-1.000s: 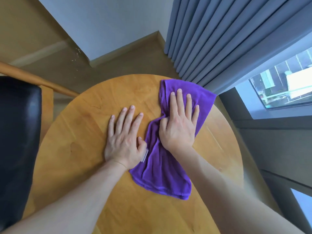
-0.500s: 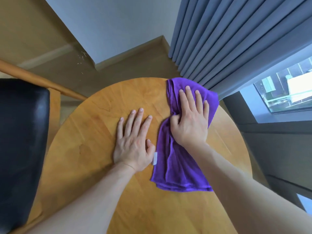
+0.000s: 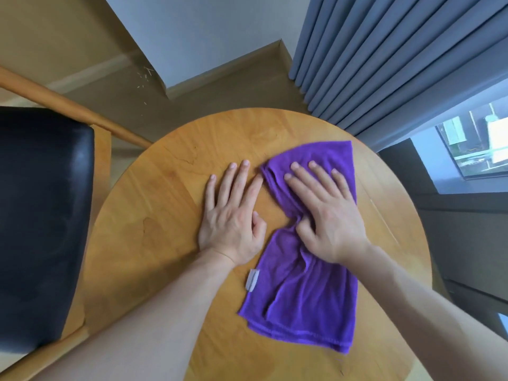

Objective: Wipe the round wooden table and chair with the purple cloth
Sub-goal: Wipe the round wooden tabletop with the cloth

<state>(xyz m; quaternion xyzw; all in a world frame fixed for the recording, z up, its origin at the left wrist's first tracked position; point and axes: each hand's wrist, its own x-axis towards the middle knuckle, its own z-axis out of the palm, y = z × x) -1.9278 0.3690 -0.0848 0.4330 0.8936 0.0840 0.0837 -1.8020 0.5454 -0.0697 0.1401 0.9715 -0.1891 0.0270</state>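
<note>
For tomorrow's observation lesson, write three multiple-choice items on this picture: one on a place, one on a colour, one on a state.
1. Where does the chair stand, seen from the camera?
A. left of the table
B. right of the table
C. beyond the table, at the curtain

2. What colour is the cloth?
A. green
B. purple
C. white

3. How does the left hand lie?
A. clenched round the cloth
B. raised off the table
C. flat on bare wood beside the cloth

Answers: 1 A, its black seat fills the left edge beside the table. 2 B, purple shows all round the right hand pressing on it. 3 C, its fingers are straight and spread on the wood.
</note>
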